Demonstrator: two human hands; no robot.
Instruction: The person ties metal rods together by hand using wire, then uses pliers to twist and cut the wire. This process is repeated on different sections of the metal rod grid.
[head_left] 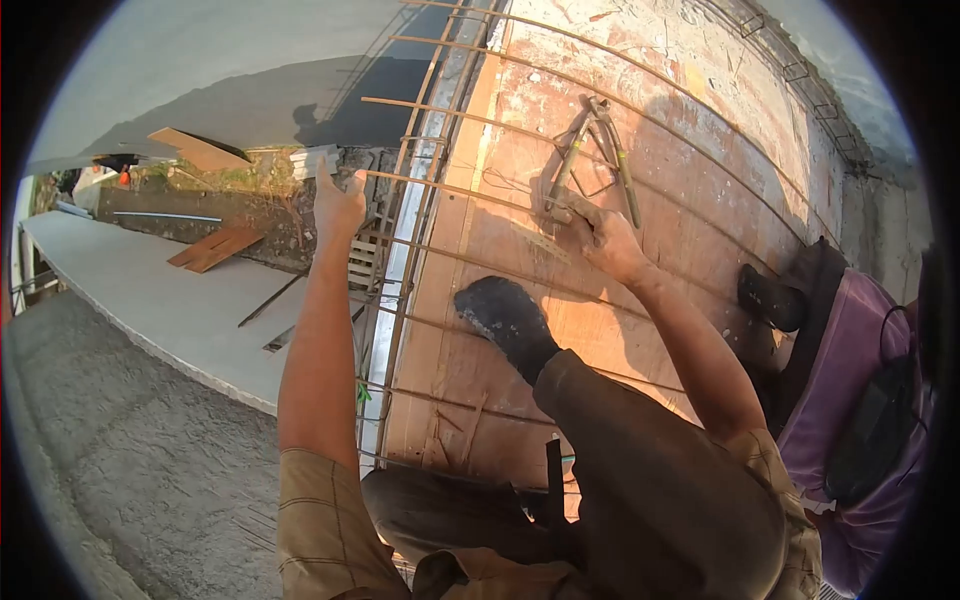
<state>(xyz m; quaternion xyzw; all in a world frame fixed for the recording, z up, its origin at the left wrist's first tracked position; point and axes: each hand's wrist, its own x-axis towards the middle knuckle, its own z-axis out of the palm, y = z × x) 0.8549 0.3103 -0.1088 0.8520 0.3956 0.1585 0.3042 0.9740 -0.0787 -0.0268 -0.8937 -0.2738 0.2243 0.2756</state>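
My left hand [341, 207] is closed at the left end of a thin steel reinforcing bar [455, 189], one finger pointing up. The bar runs right across the wooden formwork board [500, 262] to my right hand [604, 238], whose fingers are closed around it; their exact grip is partly hidden. Just above my right hand, a worn long-handled bolt cutter [622, 170] lies on the board with its handles spread. Below the held bar is a pale narrow strip [541, 241] that I cannot make out clearly.
More parallel bars [590, 290] cross the board. My dark shoe [508, 318] stands among them. A metal-edged drop [400, 270] runs along the left, with a white slab [160, 290] and wood scraps [218, 247] below. Purple cloth [845, 360] is at right.
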